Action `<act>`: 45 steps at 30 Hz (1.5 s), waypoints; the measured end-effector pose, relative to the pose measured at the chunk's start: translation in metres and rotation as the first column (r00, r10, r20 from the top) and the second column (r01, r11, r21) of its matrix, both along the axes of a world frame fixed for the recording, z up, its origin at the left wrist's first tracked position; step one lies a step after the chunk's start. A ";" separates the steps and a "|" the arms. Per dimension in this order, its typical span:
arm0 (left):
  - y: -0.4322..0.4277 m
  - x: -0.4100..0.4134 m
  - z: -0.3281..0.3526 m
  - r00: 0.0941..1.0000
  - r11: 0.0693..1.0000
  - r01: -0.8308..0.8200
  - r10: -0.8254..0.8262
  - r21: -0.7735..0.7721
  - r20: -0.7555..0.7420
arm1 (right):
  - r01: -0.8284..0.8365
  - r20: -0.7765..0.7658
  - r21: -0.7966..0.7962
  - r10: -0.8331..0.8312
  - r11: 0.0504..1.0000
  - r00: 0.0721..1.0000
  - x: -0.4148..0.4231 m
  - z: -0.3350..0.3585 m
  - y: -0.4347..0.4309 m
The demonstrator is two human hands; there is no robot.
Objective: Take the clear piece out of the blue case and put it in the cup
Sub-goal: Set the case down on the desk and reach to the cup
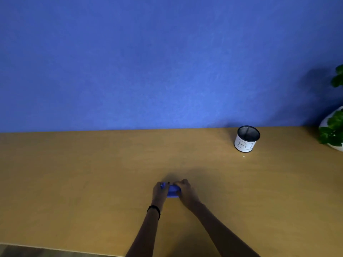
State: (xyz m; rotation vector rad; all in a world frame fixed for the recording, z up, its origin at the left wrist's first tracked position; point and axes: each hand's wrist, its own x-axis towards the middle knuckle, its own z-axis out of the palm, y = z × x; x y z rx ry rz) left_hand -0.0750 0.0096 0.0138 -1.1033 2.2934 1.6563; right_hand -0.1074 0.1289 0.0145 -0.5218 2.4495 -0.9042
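Holding the small blue plastic case between both hands on the tan wooden tabletop, the person appears to be at the opening step. The left hand, with a black band at its wrist, wraps the case's left end, fingers curled onto it. The right hand covers the right end, its fingertips pinched at the far edge, seemingly working a lid or catch. Whether the case is already open cannot be told, and the clear piece is not visible; presumably it sits inside.

To do this well, the left hand should pin the case flat against the table while the right pries upward gently, so that nothing springs out and skitters off. A transparent part would be hard to spot against this surface, so keeping the case level matters.

The black mesh cup with a white paper label stands upright, well apart, far to the right near the blue wall, beside a green potted plant.
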 end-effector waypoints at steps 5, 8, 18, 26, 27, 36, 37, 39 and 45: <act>-0.012 0.024 -0.001 0.995 0.999 0.048 -0.045 0.025 -0.090 | -0.064 -0.062 0.045 0.066 0.997 0.996 0.016 -0.012 -0.011; -0.014 0.035 0.000 0.992 0.996 0.062 -0.055 0.060 -0.111 | -0.078 -0.072 0.054 0.081 0.996 0.994 0.021 -0.015 -0.012; -0.005 0.048 -0.009 0.972 0.996 0.019 0.003 0.092 -0.236 | -0.203 -0.105 0.127 0.217 0.971 0.971 0.023 -0.016 0.001; 0.005 0.044 -0.027 0.948 0.991 -0.128 0.134 0.038 -0.290 | -0.291 -0.163 0.304 0.350 0.907 0.923 0.024 -0.020 0.001; 0.005 0.041 -0.028 0.948 0.988 -0.149 0.152 0.032 -0.280 | -0.311 -0.162 0.312 0.373 0.898 0.914 0.022 -0.021 0.003; 0.006 -0.024 -0.005 0.967 0.933 0.226 -0.251 -0.279 -0.054 | -0.083 -0.031 -0.075 0.081 0.994 0.996 -0.034 -0.019 0.075; 0.009 -0.031 -0.003 0.955 0.914 0.277 -0.295 -0.295 -0.017 | 0.021 -0.044 -0.097 -0.025 0.995 0.999 -0.043 -0.020 0.088; 0.017 -0.046 0.000 0.924 0.878 0.372 -0.380 -0.301 0.033 | 0.219 -0.114 -0.102 -0.230 0.970 0.966 -0.064 -0.021 0.112; 0.041 -0.083 0.003 0.804 0.771 0.591 -0.588 -0.237 0.092 | 0.786 -0.013 -0.148 -0.796 0.600 0.605 -0.118 -0.021 0.175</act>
